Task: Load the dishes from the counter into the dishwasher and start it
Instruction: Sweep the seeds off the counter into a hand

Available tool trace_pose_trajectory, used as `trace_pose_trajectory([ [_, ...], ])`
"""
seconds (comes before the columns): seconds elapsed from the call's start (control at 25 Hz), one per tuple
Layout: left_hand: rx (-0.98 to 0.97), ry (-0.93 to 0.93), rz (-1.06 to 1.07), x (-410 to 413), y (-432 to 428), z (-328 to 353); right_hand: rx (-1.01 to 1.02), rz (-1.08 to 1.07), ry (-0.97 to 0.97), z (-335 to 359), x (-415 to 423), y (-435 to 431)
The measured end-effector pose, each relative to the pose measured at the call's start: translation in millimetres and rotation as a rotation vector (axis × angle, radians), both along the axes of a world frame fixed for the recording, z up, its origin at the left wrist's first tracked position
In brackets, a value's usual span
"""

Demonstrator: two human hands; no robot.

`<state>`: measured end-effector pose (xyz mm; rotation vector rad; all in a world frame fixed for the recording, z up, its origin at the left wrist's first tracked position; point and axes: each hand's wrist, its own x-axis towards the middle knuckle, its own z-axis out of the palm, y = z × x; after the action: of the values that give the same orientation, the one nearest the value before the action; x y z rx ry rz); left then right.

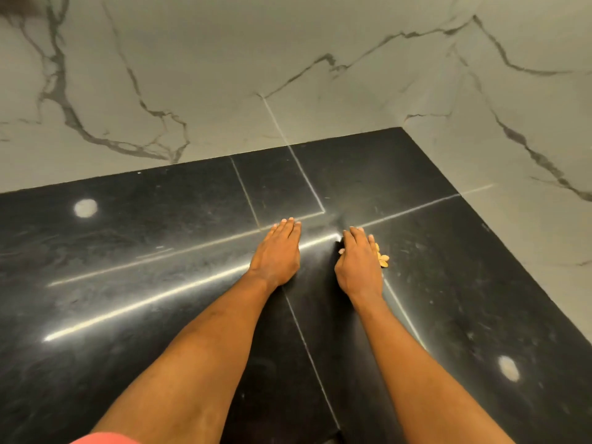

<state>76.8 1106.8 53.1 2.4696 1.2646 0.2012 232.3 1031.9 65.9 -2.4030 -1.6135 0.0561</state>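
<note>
Black glossy counter [128, 251], pale seams. Right grip [358, 261] rests on it; left grip [277, 254] flat just left of that; yellowish scraps [383, 259] against right grip's outer edge.

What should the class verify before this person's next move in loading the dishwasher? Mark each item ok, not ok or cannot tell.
1. Left hand free: flat on the glossy black stone counter, holding nothing: ok.
2. Right hand free: fingers straight, holding nothing: ok.
3. Dishes in sight to pick up: none show in this view: not ok.
4. Dishwasher open and ready: out of view: cannot tell.
5. Counter clean: small yellow-tan scraps lie at the right hand's outer edge: not ok.
</note>
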Motion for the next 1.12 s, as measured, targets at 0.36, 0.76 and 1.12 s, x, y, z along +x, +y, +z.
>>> trace_pose_trajectory([
  [0.36,-0.052,-0.061,-0.157,90.8,-47.9,11.2,0.048,-0.188,0.281,4.5,76.5,-53.9],
  [0.76,-0.283,-0.155,-0.188,118.3,-55.4,19.2,-0.07,0.03,0.394,1.6,68.8,-37.4],
  [1.12,-0.258,-0.184,-0.199,92.5,-74.7,20.7,-0.082,0.083,0.378,-3.7,57.0,-63.2],
])
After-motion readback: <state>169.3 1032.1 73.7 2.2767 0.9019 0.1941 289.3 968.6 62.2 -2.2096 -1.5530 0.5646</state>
